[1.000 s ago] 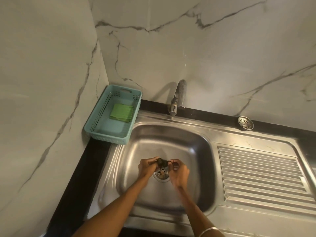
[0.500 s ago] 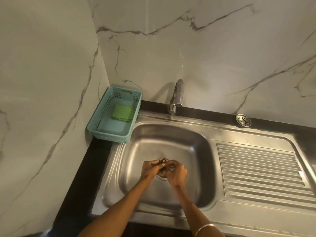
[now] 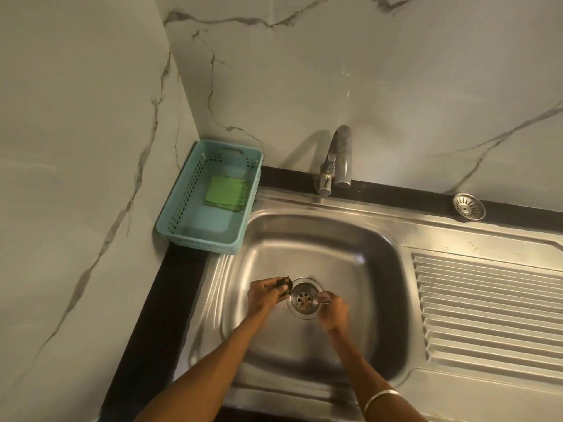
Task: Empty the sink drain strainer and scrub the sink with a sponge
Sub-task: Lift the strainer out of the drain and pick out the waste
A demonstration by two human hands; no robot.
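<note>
Item one: our left hand (image 3: 264,295), low in the basin of the stainless steel sink (image 3: 380,269), just left of the drain. Its fingers and thumb are curled and pinch a small dark clump of debris (image 3: 285,284) at the fingertips, close beside the drain rim.

Item two: our right hand (image 3: 332,310), just right of the drain, blurred. The fingers look loosely bent toward the thumb near the rim; we cannot tell whether they hold anything. A pale bangle (image 3: 380,398) sits on that wrist.

Item three: the drain (image 3: 304,300), a round metal fitting in the basin floor between our two hands, its perforated bottom uncovered, with a brownish bit lying among the holes.

Item four: the drain strainer (image 3: 468,206), a round slotted metal disc, resting on the black counter strip behind the drainboard, well apart from the drain and to the right of the tap.

Item five: the green sponge (image 3: 226,194), a flat scouring pad, lying inside the teal perforated plastic basket (image 3: 179,205). The basket stands in the wall corner, left of the basin, its near right end overlapping the sink rim.

Item six: the chrome tap (image 3: 336,159), mounted behind the basin, spout pointing down.

Item seven: the ribbed drainboard (image 3: 487,306), to the right of the basin.

Item eight: marble-patterned walls (image 3: 396,86), behind and to the left.
</note>
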